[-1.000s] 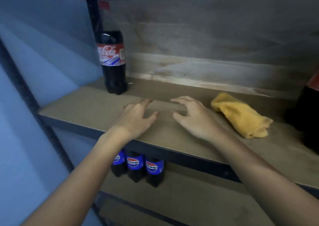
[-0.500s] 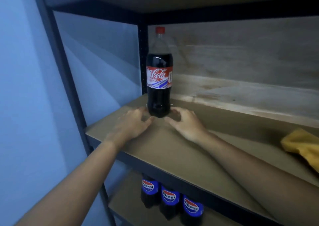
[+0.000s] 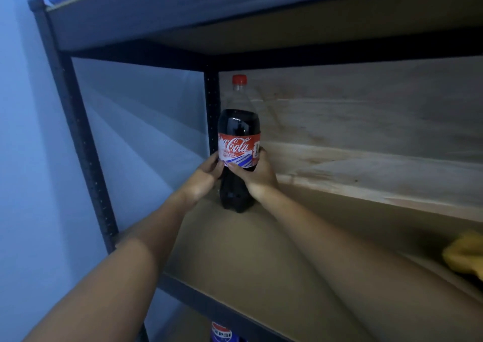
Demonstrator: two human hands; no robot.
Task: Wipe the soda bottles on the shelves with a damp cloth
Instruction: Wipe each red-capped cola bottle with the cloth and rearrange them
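A tall Coca-Cola bottle (image 3: pixel 238 130) with a red cap and dark soda stands upright in the back left corner of the brown shelf board (image 3: pixel 235 258). My left hand (image 3: pixel 205 174) wraps its left side just below the label. My right hand (image 3: pixel 257 175) grips the right side, thumb across the front and fingers behind the label. A yellow cloth (image 3: pixel 464 259) lies on the same shelf at the far right edge of view, apart from both hands. One Pepsi bottle (image 3: pixel 222 332) shows on the shelf below.
A black metal upright (image 3: pixel 75 132) stands at the front left and another black upright (image 3: pixel 211 111) rises just behind the bottle. The upper shelf (image 3: pixel 261 23) hangs close overhead. A wooden back panel (image 3: pixel 366 122) closes the rear. A blue wall is on the left.
Both hands moved from the shelf board to the base of the Coca-Cola bottle and then up onto it, closing around its middle. The view swung left and up, so the cloth slid to the right edge.
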